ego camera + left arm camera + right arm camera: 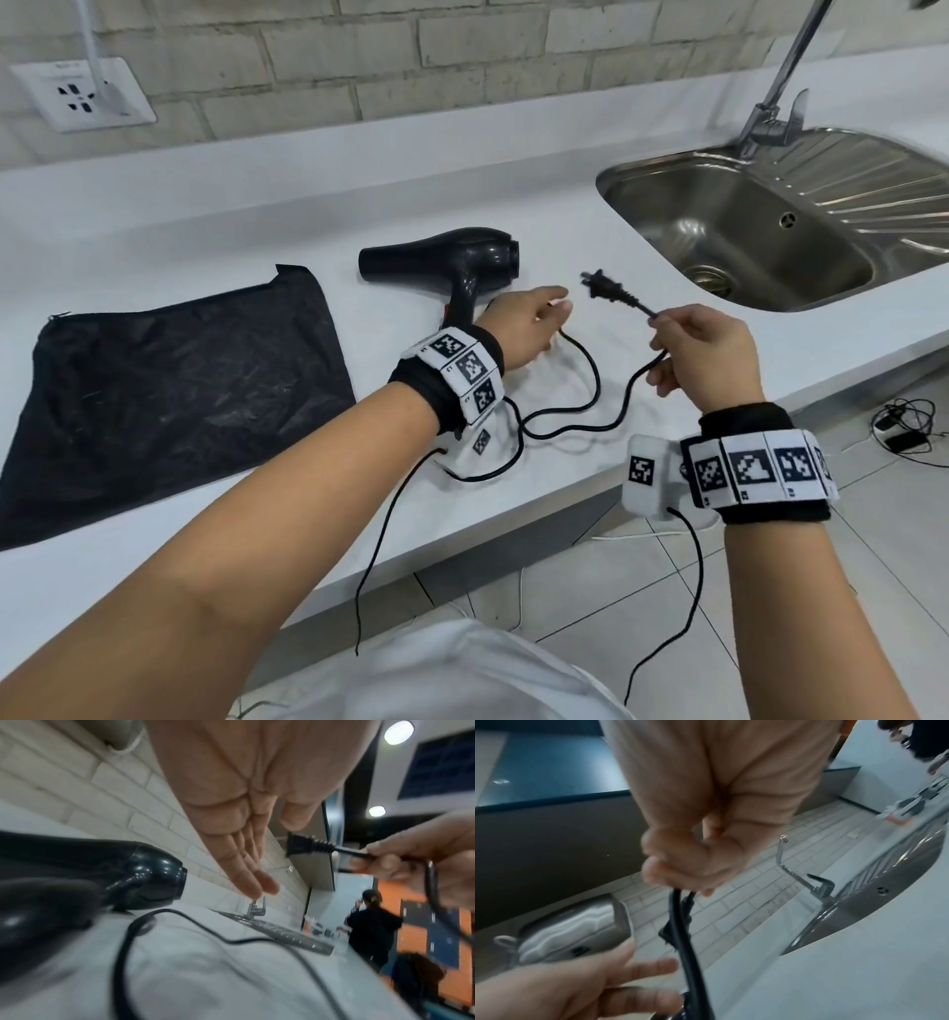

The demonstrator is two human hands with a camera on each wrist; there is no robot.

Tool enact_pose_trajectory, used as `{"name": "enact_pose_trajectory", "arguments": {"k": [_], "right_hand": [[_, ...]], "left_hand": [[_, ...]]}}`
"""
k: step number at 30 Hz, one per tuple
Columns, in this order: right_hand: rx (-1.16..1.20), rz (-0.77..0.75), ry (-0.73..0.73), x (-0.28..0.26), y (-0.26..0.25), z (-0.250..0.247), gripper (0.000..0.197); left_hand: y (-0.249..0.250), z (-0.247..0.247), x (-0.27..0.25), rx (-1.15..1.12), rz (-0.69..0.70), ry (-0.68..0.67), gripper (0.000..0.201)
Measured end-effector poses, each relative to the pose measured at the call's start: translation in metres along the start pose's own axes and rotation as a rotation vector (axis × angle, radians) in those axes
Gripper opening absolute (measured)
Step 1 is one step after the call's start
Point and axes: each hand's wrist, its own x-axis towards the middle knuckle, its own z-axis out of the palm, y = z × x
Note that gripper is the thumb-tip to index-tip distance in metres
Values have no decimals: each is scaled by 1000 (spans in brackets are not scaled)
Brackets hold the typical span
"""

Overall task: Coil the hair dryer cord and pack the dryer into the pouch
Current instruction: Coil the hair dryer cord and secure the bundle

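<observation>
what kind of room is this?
Likely a kitchen or pantry area in a shared indoor space: white countertop, steel sink with faucet, brick-tile wall with a socket.

Counter (205, 205) offers open passage between pouch (174, 390) and dryer (452, 262), and behind both toward the wall. Cord (585, 406) loops across the front strip beside the dryer handle, obstructing low passes there. Sink (744, 231) and faucet (785, 77) bound the right side.

Pale brick wall (308, 56), white countertop (205, 205) — steel sink (744, 241), grey floor tiles (770, 591)
</observation>
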Motion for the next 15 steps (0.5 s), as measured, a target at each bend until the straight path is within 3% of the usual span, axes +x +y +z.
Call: {"name": "enact_pose_trajectory", "arguments": {"k": [3,9,11,13,15], "right_hand": [[28,-12,-98,-5,-7,13,11],[1,-84,-289,-15,-11,40,11],[-33,-69,-235,-3,-5,42,16],[-217,-48,-154,16,5,42,17],[-525,13,-211,31,11,44,25]], "left_hand": [[8,0,-6,-353,-113,44,42],[5,-19,-12,-575,-183,227,30],[3,-27,-17,-668,-194,249,25],[3,-33,-22,-733,-178,241,19],[4,-38,-27,-763,-157,255,20]]}}
